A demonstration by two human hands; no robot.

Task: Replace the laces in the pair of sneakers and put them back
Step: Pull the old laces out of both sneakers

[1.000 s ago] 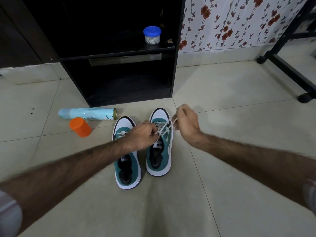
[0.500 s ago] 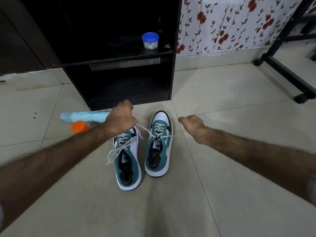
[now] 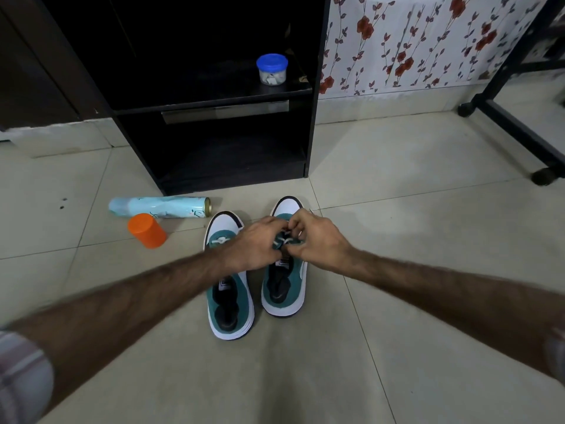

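Teal-and-white sneakers sit side by side on the tiled floor point(image 3: 428, 240), toes toward a black cabinet point(image 3: 214, 123) — the left sneaker point(image 3: 230, 307) a little nearer the camera, the right sneaker point(image 3: 286, 289) just beside it. Both hands meet over the upper front of the right sneaker. Left hand point(image 3: 255, 244) has its fingers curled down onto the white lace point(image 3: 286, 239); right hand point(image 3: 315, 240) is curled opposite it, fingertips pinching the same lace — both grips closed on it. Only a short bit of lace shows between the knuckles. Left sneaker's lace is partly hidden under the left wrist.

Left of the shoes: a pale blue spray can point(image 3: 159, 207) lying on its side, its orange cap point(image 3: 146, 230) just in front of it. Small jar with blue lid point(image 3: 271, 69) stands on the cabinet shelf. Floral wallpaper point(image 3: 412, 41) behind; a black wheeled frame point(image 3: 513, 123) at far right
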